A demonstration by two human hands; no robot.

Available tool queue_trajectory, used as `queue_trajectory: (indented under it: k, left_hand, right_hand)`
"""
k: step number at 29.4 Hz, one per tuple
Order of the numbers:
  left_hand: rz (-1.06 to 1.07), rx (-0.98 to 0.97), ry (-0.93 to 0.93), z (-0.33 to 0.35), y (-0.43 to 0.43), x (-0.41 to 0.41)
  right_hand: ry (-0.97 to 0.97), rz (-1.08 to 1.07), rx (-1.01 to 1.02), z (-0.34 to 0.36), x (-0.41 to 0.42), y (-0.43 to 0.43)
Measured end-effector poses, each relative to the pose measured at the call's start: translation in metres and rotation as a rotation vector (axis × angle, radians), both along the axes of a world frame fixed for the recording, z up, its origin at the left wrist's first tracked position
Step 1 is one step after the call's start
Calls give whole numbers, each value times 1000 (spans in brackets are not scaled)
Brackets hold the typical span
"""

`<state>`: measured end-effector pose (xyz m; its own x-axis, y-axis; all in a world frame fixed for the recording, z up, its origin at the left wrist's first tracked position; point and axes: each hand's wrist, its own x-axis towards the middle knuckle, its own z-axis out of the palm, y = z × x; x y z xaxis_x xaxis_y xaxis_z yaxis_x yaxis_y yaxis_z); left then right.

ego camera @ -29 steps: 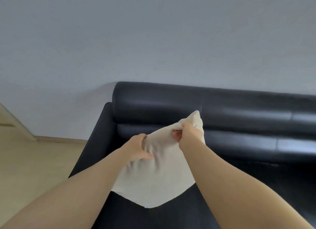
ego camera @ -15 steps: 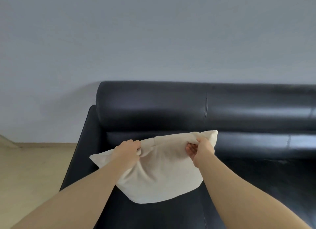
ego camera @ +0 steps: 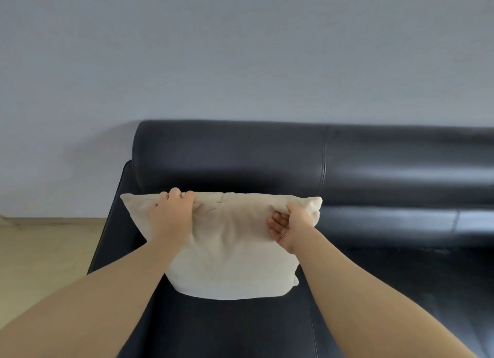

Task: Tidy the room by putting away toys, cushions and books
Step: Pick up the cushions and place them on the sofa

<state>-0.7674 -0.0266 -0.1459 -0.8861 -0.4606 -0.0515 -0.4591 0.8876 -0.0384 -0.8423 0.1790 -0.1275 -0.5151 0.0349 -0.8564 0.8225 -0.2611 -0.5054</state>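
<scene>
A cream cushion (ego camera: pixel 235 253) stands upright at the left end of a black leather sofa (ego camera: pixel 387 170), its lower edge on the seat and its top edge near the backrest. My left hand (ego camera: pixel 172 216) grips the cushion's top edge near the left corner, fingers curled over it. My right hand (ego camera: pixel 290 228) grips the top edge near the right corner, with the fabric bunched under the fingers.
The sofa's rolled backrest (ego camera: pixel 227 154) runs behind the cushion against a plain grey wall (ego camera: pixel 240 50). The seat (ego camera: pixel 401 290) stretches away to the right. Light wooden floor (ego camera: pixel 45 250) lies left of the sofa's armrest (ego camera: pixel 117 224).
The cushion turned from a diamond tilt to level and upright, and both hands slid apart to its top corners. The view shifted so more of the sofa's left end shows.
</scene>
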Motion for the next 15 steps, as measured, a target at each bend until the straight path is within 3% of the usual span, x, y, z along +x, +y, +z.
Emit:
queue_trajectory:
  k: [4, 6, 9, 15]
  left_hand:
    - [-19, 156, 2, -11, 17, -2]
    - [-76, 246, -156, -18, 25, 0]
    - [-136, 211, -302, -24, 23, 8]
    - [-59, 281, -205, -20, 44, 20]
  right_hand:
    - [37, 144, 22, -2, -8, 0]
    - [49, 205, 9, -1, -9, 0]
    - [78, 291, -23, 2, -6, -7]
    - [194, 417, 10, -4, 14, -9]
